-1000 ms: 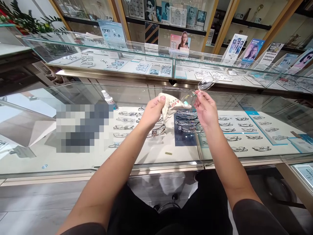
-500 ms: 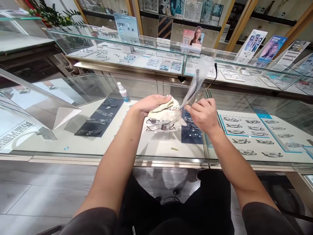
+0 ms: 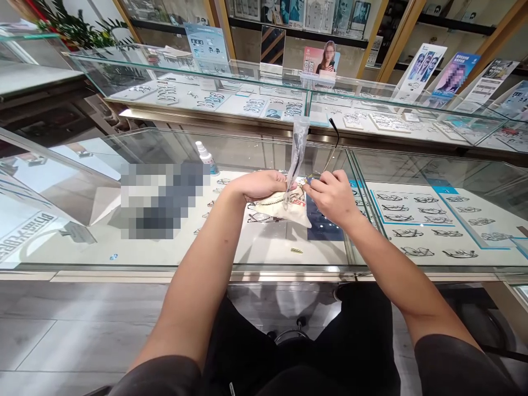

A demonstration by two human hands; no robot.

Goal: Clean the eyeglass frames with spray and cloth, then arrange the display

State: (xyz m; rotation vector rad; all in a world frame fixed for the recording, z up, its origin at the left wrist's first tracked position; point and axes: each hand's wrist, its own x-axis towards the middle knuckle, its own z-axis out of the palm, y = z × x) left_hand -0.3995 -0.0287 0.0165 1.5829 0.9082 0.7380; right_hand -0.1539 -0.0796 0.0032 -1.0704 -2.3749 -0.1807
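Note:
My left hand is closed on a small cream cloth pouch with red print. At its fingertips a clear plastic sleeve stands nearly upright in front of the pouch, with something dark and thin inside. My right hand pinches a pair of eyeglasses just right of the pouch. One thin temple with a black tip points up from the fingers; the fingers hide most of the frame. Both hands are above the glass counter.
Under the glass counter top lie rows of eyeglasses. A white spray bottle stands at the back left, and a small gold piece lies near the front. A second display case with cards is behind.
The plastic sleeve has moved left, from beside my right hand to my left fingertips, and is more upright. The pouch hangs lower, and the raised temple has shifted left and down.

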